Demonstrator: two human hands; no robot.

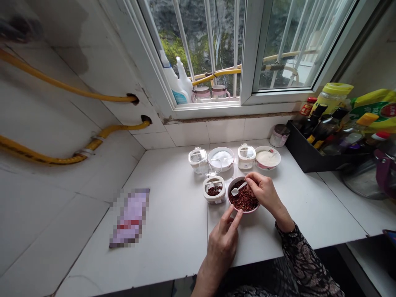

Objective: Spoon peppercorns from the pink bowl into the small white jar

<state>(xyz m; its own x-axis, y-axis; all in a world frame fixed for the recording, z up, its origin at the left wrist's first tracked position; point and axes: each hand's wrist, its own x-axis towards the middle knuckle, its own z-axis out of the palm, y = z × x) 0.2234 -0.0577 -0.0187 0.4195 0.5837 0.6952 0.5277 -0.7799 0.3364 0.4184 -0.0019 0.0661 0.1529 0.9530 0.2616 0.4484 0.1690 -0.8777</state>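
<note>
A pink-rimmed bowl point(259, 209) of dark red dried flakes, which look like crushed chili, stands near the counter's front. My left hand point(223, 239) steadies it, fingers extended and fingertips pressed at its near rim. Over the flakes, my right hand point(264, 192) pinches the handle of a small white spoon point(235, 191). The spoon's bowl looks empty and lies just above or on the flakes. Left of the bowl sits a clear seasoning jar point(214, 196) with a white rim, its lid tipped back and some of the same flakes inside.
Behind stand two more seasoning jars point(197, 156) point(246, 153), a bowl of white grains point(229, 165) and a bowl of off-white powder point(268, 165). A black bottle box point(309, 161) is at right. A purple packet point(131, 218) lies left on the white counter point(173, 231).
</note>
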